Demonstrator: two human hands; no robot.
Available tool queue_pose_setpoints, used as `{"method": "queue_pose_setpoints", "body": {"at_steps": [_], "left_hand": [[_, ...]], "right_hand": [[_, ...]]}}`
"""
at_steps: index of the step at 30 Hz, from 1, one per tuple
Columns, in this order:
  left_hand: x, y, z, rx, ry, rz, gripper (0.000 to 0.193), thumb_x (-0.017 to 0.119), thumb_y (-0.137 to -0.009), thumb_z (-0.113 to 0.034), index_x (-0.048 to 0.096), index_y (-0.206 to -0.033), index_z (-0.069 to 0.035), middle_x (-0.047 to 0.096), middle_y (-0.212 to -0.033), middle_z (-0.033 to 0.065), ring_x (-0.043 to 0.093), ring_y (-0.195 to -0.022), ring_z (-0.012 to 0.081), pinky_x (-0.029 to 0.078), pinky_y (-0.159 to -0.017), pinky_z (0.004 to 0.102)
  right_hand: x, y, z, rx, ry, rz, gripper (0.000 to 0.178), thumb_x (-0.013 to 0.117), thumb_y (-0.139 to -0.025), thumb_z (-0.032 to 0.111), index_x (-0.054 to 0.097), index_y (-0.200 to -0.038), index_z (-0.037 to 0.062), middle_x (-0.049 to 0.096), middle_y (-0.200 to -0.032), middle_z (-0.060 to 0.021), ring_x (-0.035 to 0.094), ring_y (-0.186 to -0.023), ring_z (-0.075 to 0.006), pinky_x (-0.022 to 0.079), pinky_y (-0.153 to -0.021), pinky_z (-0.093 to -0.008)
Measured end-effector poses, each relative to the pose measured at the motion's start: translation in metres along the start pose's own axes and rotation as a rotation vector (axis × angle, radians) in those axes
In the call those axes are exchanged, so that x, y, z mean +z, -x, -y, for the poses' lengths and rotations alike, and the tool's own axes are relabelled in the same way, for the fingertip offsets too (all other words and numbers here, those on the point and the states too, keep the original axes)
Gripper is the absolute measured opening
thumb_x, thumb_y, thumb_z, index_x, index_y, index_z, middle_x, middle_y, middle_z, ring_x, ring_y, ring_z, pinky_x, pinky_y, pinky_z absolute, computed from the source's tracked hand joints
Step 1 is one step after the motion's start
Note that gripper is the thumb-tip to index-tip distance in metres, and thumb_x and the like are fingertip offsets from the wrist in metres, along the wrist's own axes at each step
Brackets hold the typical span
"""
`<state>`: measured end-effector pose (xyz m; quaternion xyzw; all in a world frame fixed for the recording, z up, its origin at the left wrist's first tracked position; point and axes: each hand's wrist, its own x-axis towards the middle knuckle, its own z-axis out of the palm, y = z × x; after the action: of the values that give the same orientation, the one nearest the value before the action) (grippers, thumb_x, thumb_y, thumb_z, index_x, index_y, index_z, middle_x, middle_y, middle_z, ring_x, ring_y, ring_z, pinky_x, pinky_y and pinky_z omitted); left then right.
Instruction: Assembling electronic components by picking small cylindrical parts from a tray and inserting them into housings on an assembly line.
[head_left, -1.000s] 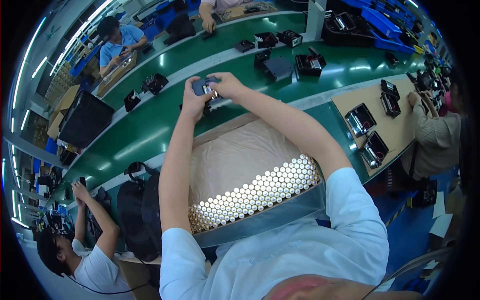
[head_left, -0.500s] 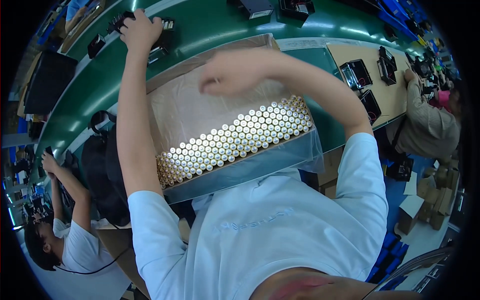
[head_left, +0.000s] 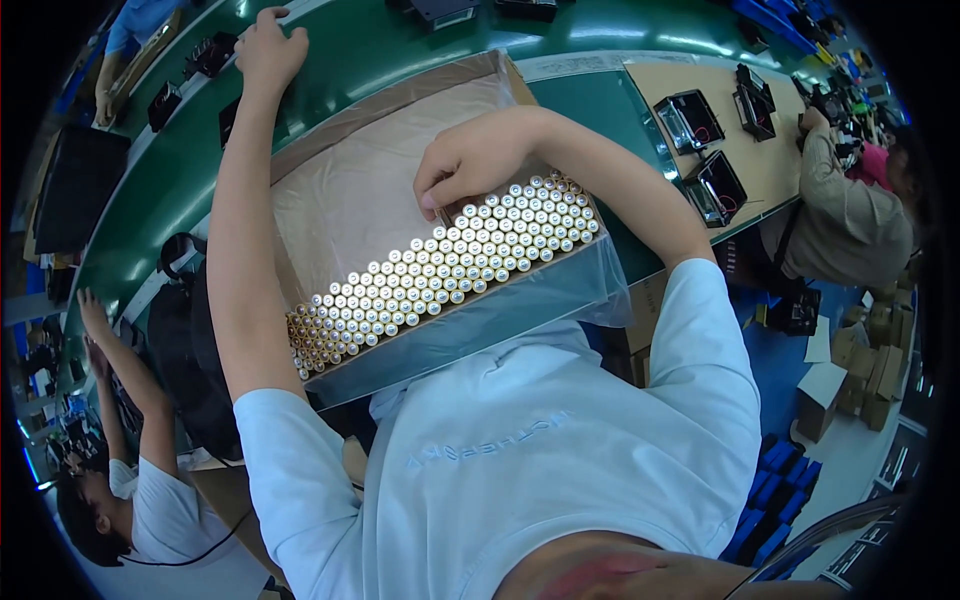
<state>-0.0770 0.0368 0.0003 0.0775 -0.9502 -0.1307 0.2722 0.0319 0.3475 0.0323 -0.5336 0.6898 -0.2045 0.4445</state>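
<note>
- Head view, upper left: the bare left hand (head_left: 270, 55) is hovering over the glossy green worktop (head_left: 590, 125), fingers looking spread, back toward the camera; I cannot tell whether they are grasping anything.
- A black boxy device (head_left: 210, 55) is sitting just left of that hand.
- Upper centre: the bare right hand (head_left: 475, 155) is curling its fingers, thumb and fingertips lying close to the top edge of the battery rows; I cannot tell whether they are pinching one.
- Centre: many shiny silver-and-gold cylindrical batteries (head_left: 430, 270) are standing packed in slanting rows, filling the near side of a shallow brown cardboard box (head_left: 395, 108) lined with clear plastic film.
- Upper right: black rectangular casings (head_left: 690, 122) with thin red wires are resting on a flat tan board (head_left: 765, 170), and a person in a beige knit top (head_left: 855, 215) is sitting beside it.
- Lower left: another person in a white shirt (head_left: 170, 510) is raising both arms.
- Lower right: blue plastic bins (head_left: 775, 490) are standing on the floor.
</note>
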Motion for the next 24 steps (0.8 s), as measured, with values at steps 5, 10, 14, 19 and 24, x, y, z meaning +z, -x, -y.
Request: {"method": "queue_pose_setpoints", "body": {"at_steps": [5,10,14,19,24], "left_hand": [[0.005,0.007,0.012,0.057,0.034,-0.017,0.044,0.058,-0.082,-0.029,0.059,-0.122,-0.010,0.069,-0.104,0.0112,0.062,-0.101,0.0328,0.046,-0.090,0.0473],[0.007,0.014,0.015,0.082,0.057,-0.042,0.040,0.059,-0.082,-0.024,0.060,-0.119,-0.010,0.070,-0.102,0.0086,0.062,-0.099,0.0310,0.047,-0.088,0.0428],[-0.001,0.018,0.017,0.154,0.139,-0.076,0.039,0.060,-0.081,-0.020,0.061,-0.118,-0.008,0.070,-0.099,0.0081,0.063,-0.094,0.0288,0.049,-0.084,0.0397],[-0.005,0.018,-0.003,0.057,0.324,-0.088,0.035,0.061,-0.083,-0.018,0.062,-0.115,-0.006,0.070,-0.096,0.0077,0.064,-0.086,0.0255,0.050,-0.078,0.0347],[0.011,0.006,-0.015,-0.048,0.557,-0.003,0.034,0.059,-0.086,-0.018,0.063,-0.116,-0.004,0.070,-0.097,0.0090,0.063,-0.080,0.0230,0.050,-0.075,0.0329]], "right_hand": [[-0.009,0.002,-0.011,-0.018,-0.173,0.069,0.025,0.056,-0.094,0.018,0.069,-0.108,0.0009,0.069,-0.087,-0.0054,0.061,-0.074,-0.0152,0.049,-0.068,-0.0294],[-0.012,0.004,-0.025,-0.138,-0.152,0.081,0.027,0.061,-0.091,0.018,0.068,-0.111,0.0014,0.069,-0.089,-0.0065,0.060,-0.072,-0.0154,0.050,-0.068,-0.0268],[-0.015,0.005,-0.024,-0.023,-0.363,0.101,0.028,0.063,-0.089,0.012,0.066,-0.114,-0.0004,0.069,-0.092,-0.0072,0.062,-0.074,-0.0148,0.051,-0.068,-0.0268],[-0.019,0.014,-0.025,-0.147,-0.140,0.127,0.029,0.064,-0.087,0.005,0.066,-0.116,0.0000,0.069,-0.096,-0.0079,0.063,-0.075,-0.0141,0.052,-0.070,-0.0254],[-0.020,0.012,-0.042,-0.232,-0.190,0.149,0.029,0.063,-0.088,0.006,0.066,-0.117,0.0012,0.069,-0.099,-0.0067,0.062,-0.075,-0.0136,0.052,-0.070,-0.0255]]}}
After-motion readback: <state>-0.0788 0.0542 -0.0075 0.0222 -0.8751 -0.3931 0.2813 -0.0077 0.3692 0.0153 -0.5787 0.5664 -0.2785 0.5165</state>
